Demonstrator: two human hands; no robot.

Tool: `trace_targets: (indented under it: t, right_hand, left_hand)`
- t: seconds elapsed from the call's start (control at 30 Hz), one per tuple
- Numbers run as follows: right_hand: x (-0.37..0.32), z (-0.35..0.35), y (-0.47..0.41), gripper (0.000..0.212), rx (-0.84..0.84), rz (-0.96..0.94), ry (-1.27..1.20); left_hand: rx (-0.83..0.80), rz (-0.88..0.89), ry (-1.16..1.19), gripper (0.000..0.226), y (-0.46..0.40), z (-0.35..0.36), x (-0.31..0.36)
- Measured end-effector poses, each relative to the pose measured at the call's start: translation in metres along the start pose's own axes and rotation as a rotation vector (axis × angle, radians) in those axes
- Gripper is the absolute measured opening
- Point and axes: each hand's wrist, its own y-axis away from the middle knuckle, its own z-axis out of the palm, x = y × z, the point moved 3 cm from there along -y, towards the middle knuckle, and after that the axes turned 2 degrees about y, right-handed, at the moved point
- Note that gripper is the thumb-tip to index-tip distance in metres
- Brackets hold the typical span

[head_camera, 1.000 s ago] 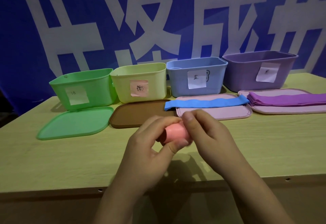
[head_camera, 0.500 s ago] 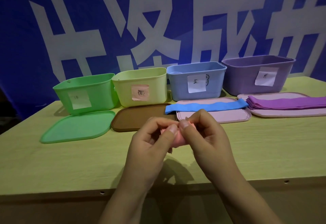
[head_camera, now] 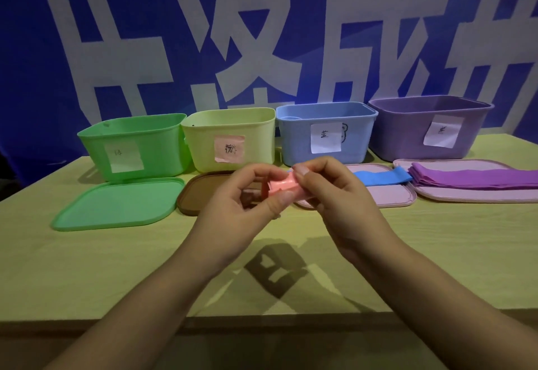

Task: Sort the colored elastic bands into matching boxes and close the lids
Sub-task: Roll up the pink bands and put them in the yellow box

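Pink band point(head_camera: 281, 186) sits mid-frame, folded small, held above the surface point(head_camera: 116, 267) between both our hands. Left hand point(head_camera: 241, 206) fingers curl round its lower left end, thumb under it; right hand point(head_camera: 329, 195) pinches the upper right end with thumb and fingertips. Both hands have hold of the band, neither is loose.

Step in hand, as we judge it: folding or bunching the pink band before dropping it in its box. Next move calls for carrying it up-left to the yellow-green box point(head_camera: 230, 139) with the pink label, just behind our left hand, and letting go over the opening.

Brown lid point(head_camera: 201, 195) lies in front of that box, partly hidden by the hand. Blue band point(head_camera: 381, 176) lies on a pink lid point(head_camera: 393, 197) before the blue box point(head_camera: 326, 136). Purple bands point(head_camera: 471, 179) are stacked at right before the purple box point(head_camera: 431, 128). Green box point(head_camera: 131, 145) and green lid point(head_camera: 116, 205) sit at left. All four boxes are open; not yet closed.
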Motion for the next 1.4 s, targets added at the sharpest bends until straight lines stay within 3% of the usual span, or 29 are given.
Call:
trace_targets:
  t: [0.2,0.37,0.57,0.77,0.87,0.97,1.13,1.3,1.4]
  right_hand:
    - [0.018,0.004,-0.053,0.006,-0.125,0.085,0.143]
    - [0.039,0.012,-0.111,0.015,-0.180,0.099,0.271]
    - [0.010,0.018,-0.152,0.020,-0.208,0.109,0.408]
    - [-0.042,0.016,-0.195,0.037,-0.169,0.110,0.607]
    - [-0.051,0.014,-0.223,0.046,-0.196,0.074,0.775]
    - [-0.046,0.012,-0.246,0.048,-0.222,0.044,0.946]
    - [-0.021,0.007,-0.279,0.047,-0.230,0.048,1.053]
    - [0.011,0.002,-0.309,0.040,-0.191,0.035,1.037]
    - [0.029,-0.001,-0.315,0.037,-0.195,0.067,1.025]
  left_hand:
    - [0.091,-0.034,-0.084,0.016,-0.042,-0.024,-0.034]
    - [0.118,-0.182,-0.107,0.016,-0.088,-0.045,-0.059]
    - [0.024,-0.403,-0.073,0.020,-0.138,-0.065,-0.022]
    - [-0.073,-0.485,-0.274,0.018,-0.204,-0.091,0.022]
    - [-0.079,-0.482,-0.435,0.034,-0.238,-0.105,0.021]
    - [-0.085,-0.501,-0.501,0.016,-0.265,-0.111,0.001]
    - [-0.070,-0.578,-0.557,0.027,-0.312,-0.116,-0.053]
    - [-0.254,-0.666,-0.693,0.049,-0.344,-0.102,-0.122]
    - [-0.407,-0.654,-0.832,0.048,-0.352,-0.092,-0.158]
